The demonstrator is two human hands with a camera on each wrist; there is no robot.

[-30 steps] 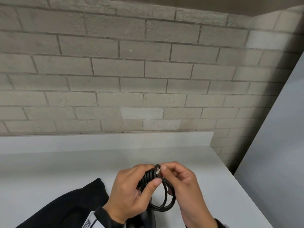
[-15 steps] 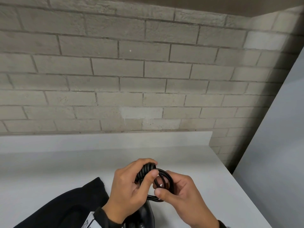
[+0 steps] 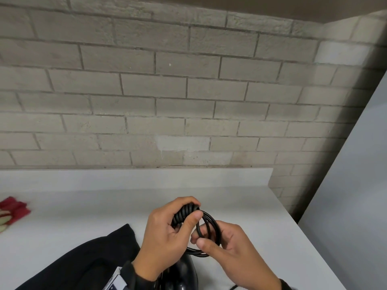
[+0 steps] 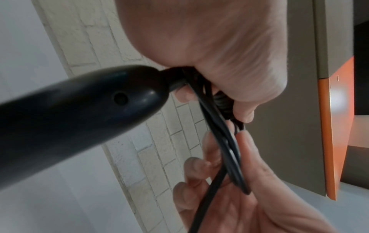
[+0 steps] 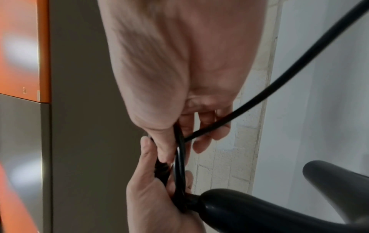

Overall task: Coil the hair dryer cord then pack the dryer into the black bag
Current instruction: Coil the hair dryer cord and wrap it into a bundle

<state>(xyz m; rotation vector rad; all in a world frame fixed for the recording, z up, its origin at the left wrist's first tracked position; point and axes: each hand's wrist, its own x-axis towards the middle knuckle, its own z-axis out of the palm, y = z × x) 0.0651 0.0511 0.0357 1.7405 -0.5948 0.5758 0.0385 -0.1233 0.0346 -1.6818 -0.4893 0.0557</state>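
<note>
Over the white bench, the left hand had its fingers clenched around the wound turns of the black cord, thumb pressed on top. The right hand pinched the loose loops just beside it, thumb and fingers grasping the cord's lower arc. The dryer hung below the hands, its handle meeting the cord at the left palm. The black bag lay on the bench to the left, near the dryer. A red cloth sat at the far left edge.
</note>
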